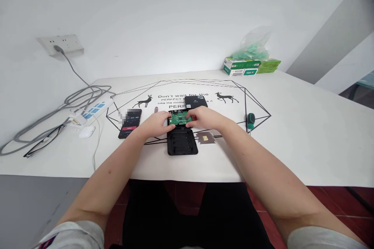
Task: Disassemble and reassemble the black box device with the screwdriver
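Observation:
A green circuit board (179, 118) lies in a black plastic housing, between my two hands. My left hand (157, 123) grips its left edge, thumb at the near side and fingers behind. At the right end, my right hand (201, 118) holds the board with thumb and fingers closed on it. Directly below sits an open black case half (182, 142) with its inside facing up. A square metal plate (205, 137) with a pale pad lies beside that half. Behind my right hand is a flat black box-shaped part (195, 101) with a small white label.
A phone (130, 123) showing a timer lies at left, near a power strip (96, 108), coiled grey cables and a white mouse (87, 131). A green-handled screwdriver (250, 120) lies at right. Green boxes (242, 66) with a plastic bag stand against the wall.

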The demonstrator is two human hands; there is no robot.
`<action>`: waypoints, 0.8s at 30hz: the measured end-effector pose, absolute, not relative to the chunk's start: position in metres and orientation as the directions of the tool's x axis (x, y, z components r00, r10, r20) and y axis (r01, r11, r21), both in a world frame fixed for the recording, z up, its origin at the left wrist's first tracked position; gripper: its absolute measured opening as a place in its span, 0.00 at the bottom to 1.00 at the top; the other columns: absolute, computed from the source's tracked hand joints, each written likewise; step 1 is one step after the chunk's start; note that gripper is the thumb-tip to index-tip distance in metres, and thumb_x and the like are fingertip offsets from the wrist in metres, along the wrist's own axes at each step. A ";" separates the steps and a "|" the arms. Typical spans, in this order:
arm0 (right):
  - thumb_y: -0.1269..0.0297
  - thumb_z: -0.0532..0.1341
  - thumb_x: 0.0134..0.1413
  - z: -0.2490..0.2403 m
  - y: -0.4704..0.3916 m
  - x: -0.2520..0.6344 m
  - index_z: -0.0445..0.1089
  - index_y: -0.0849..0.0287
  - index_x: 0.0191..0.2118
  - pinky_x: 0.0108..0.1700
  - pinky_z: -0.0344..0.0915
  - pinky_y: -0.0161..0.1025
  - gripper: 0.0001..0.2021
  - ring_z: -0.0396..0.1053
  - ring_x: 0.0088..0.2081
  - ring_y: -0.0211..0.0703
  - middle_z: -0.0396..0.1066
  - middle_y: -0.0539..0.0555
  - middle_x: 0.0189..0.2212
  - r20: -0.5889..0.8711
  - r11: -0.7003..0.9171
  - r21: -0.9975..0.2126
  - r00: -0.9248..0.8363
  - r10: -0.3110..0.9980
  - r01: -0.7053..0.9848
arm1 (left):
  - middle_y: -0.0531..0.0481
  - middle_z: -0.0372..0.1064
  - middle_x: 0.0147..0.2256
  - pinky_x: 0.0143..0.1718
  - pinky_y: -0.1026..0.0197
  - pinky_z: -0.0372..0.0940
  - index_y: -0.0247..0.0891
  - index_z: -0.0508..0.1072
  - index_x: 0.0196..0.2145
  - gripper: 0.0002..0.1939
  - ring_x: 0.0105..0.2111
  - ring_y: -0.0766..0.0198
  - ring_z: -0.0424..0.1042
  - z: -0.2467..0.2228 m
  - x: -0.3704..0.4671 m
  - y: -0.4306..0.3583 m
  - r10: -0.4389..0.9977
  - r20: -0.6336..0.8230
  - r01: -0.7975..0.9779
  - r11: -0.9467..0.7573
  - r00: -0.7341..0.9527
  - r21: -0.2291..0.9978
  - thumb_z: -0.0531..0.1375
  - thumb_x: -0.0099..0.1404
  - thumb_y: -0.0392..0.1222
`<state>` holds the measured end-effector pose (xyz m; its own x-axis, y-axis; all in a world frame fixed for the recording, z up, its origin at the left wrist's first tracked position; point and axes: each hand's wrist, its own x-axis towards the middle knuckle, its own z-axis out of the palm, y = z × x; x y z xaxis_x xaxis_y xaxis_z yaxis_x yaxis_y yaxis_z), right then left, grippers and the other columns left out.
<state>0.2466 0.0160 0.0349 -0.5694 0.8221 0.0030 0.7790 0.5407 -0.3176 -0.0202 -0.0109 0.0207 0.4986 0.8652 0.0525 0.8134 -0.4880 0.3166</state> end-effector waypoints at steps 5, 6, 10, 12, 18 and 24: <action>0.58 0.73 0.62 0.033 0.017 0.245 0.81 0.55 0.45 0.34 0.58 0.37 0.10 0.70 0.31 0.41 0.80 0.51 0.33 -0.007 0.535 -0.328 -0.568 0.823 0.779 | 0.36 0.75 0.63 0.67 0.41 0.68 0.39 0.76 0.62 0.28 0.64 0.41 0.73 0.019 -0.021 -0.009 0.862 0.057 0.806 -0.492 0.503 0.329 0.58 0.72 0.57; 0.58 0.73 0.61 0.033 0.017 0.245 0.81 0.55 0.45 0.34 0.58 0.37 0.10 0.70 0.31 0.41 0.80 0.51 0.33 -0.012 0.531 -0.332 -0.566 0.824 0.780 | 0.36 0.75 0.63 0.68 0.41 0.67 0.38 0.75 0.62 0.28 0.64 0.41 0.73 0.018 -0.021 -0.009 0.861 0.058 0.807 -0.495 0.505 0.322 0.58 0.72 0.57; 0.57 0.74 0.60 0.034 0.018 0.246 0.81 0.55 0.47 0.35 0.60 0.37 0.12 0.73 0.33 0.43 0.81 0.51 0.35 -0.044 0.500 -0.348 -0.547 0.836 0.793 | 0.36 0.74 0.64 0.71 0.37 0.62 0.38 0.75 0.63 0.29 0.66 0.40 0.71 0.018 -0.021 -0.008 0.862 0.054 0.819 -0.497 0.504 0.286 0.58 0.73 0.57; 0.57 0.73 0.61 0.035 0.016 0.247 0.80 0.55 0.48 0.35 0.61 0.38 0.12 0.74 0.34 0.44 0.82 0.52 0.35 -0.061 0.494 -0.353 -0.546 0.835 0.795 | 0.36 0.74 0.65 0.73 0.35 0.58 0.39 0.74 0.64 0.29 0.66 0.39 0.71 0.018 -0.021 -0.008 0.864 0.045 0.825 -0.493 0.501 0.276 0.58 0.73 0.56; 0.60 0.68 0.65 0.037 0.012 0.248 0.80 0.56 0.49 0.35 0.65 0.40 0.11 0.76 0.32 0.46 0.83 0.53 0.33 -0.073 0.527 -0.360 -0.587 0.806 0.770 | 0.38 0.72 0.67 0.75 0.33 0.52 0.42 0.73 0.66 0.28 0.67 0.39 0.70 0.017 -0.024 -0.008 0.866 0.036 0.830 -0.489 0.498 0.269 0.58 0.73 0.54; 0.65 0.66 0.64 0.035 0.014 0.249 0.81 0.56 0.48 0.34 0.64 0.39 0.09 0.75 0.31 0.44 0.83 0.53 0.33 -0.067 0.544 -0.363 -0.604 0.795 0.756 | 0.37 0.72 0.65 0.71 0.33 0.57 0.41 0.73 0.65 0.27 0.65 0.39 0.71 0.016 -0.024 -0.007 0.887 0.046 0.850 -0.454 0.459 0.268 0.56 0.73 0.50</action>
<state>0.2494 0.0141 0.0347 -0.6036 0.7945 -0.0665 0.7562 0.5441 -0.3634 -0.0241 -0.0067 0.0156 0.4595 0.8870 0.0461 0.8497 -0.4541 0.2681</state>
